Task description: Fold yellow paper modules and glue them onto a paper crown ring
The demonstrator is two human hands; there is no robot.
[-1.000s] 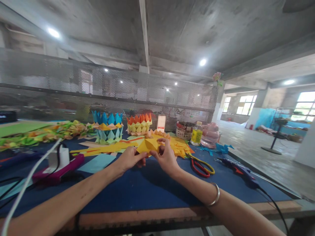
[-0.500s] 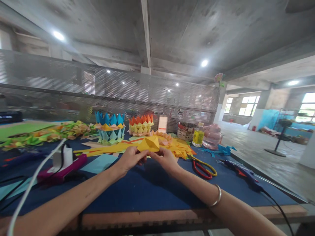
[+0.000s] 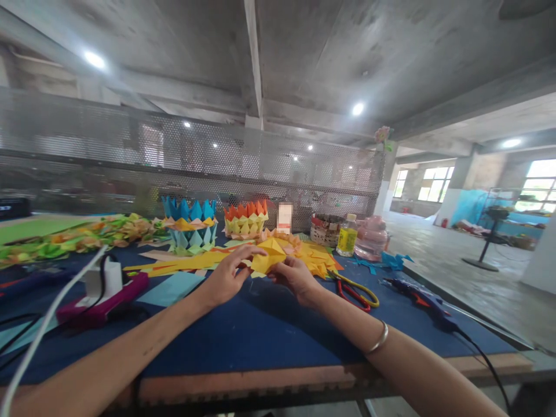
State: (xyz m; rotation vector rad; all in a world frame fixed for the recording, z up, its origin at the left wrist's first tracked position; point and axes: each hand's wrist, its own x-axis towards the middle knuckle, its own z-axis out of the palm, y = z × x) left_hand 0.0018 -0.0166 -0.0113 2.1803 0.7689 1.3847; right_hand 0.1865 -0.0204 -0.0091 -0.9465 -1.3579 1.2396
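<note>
A folded piece of yellow paper is held up over the blue table, between my two hands. My right hand pinches its lower right edge between thumb and bent fingers. On the other side, my left hand has its index finger against the paper's left edge, the thumb lower down with a gap between them. Just behind lies a heap of yellow paper pieces. Scissors with red and yellow handles rest to the right of my right hand.
Blue-topped and orange-topped paper crowns stand behind. A yellow-labelled bottle, a pink bottle and a basket are at the back right. A glue gun lies far right; a magenta power strip with cables, left.
My left fingers have spread and loosened around the yellow paper, which now sits turned and tilted differently. My right hand still pinches it, slightly shifted. The view has swung a little to the right.
</note>
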